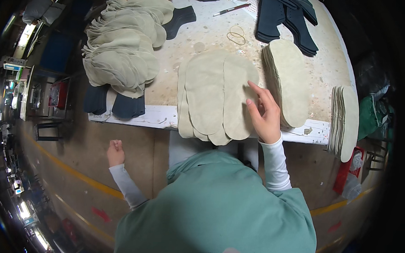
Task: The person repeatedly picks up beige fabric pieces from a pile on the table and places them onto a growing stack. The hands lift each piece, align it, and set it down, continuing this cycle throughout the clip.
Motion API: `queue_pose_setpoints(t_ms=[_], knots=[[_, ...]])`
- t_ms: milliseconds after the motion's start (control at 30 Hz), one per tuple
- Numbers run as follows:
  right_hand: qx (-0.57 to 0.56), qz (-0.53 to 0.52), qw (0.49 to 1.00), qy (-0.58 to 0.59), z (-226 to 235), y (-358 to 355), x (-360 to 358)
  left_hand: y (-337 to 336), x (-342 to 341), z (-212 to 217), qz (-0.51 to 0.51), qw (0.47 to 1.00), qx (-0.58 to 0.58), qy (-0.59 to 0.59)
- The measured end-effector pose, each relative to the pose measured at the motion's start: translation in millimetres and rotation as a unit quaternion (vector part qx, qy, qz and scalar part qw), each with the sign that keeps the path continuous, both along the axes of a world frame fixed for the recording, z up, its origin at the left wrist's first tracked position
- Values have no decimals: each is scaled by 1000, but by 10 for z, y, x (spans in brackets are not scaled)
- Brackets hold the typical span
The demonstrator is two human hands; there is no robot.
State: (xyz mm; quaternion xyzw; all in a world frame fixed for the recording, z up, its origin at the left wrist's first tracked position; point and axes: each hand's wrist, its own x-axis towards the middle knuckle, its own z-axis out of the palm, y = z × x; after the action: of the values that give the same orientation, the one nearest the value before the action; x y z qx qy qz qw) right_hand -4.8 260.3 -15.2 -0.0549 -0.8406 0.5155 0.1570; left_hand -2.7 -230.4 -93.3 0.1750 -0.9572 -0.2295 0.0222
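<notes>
The middle pile (pixel 206 97) of beige pieces lies on the table (pixel 171 64) straight in front of the person, its near ends jutting past the front edge. The pieces are thin, flat and matt like cloth, with rounded ends, and they overlap. The right hand (pixel 265 113) is at the right side of the middle pile, thumb and forefinger spread wide with nothing seen between them; whether they touch the material I cannot tell. The left hand (pixel 116 153) is left of the middle pile, off the table, fingers curled in narrowly; I cannot tell if it holds anything.

Just right of the middle pile is a thick stack (pixel 293 85) of long, round-ended beige pieces, and well to its right a fanned bundle (pixel 347 119). To its left sits a loose, wavy heap (pixel 124 44), with 2 stacks of dark pieces (pixel 129 106) by it. Beyond the middle pile lie tan rubber band loops (pixel 237 34), a slim pen (pixel 232 10) and smooth dark cutouts (pixel 270 18). Left of the middle pile, a white strip (pixel 157 116) along the table's edge bears small dark printing.
</notes>
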Motion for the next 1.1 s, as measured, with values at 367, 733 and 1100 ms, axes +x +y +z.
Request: queue_pose_setpoints(t_ms=[367,733,1100], knots=[[19,-7,1000,10,-6,-8,8,-340,-7,-625,101,976,-124,-149],[23,-2,1000,9,-52,-12,7,-66,30,-174,102,985,-116,-73],[-12,-10,1000,7,-72,-13,17,1126,-114,843,-96,887,444,77]])
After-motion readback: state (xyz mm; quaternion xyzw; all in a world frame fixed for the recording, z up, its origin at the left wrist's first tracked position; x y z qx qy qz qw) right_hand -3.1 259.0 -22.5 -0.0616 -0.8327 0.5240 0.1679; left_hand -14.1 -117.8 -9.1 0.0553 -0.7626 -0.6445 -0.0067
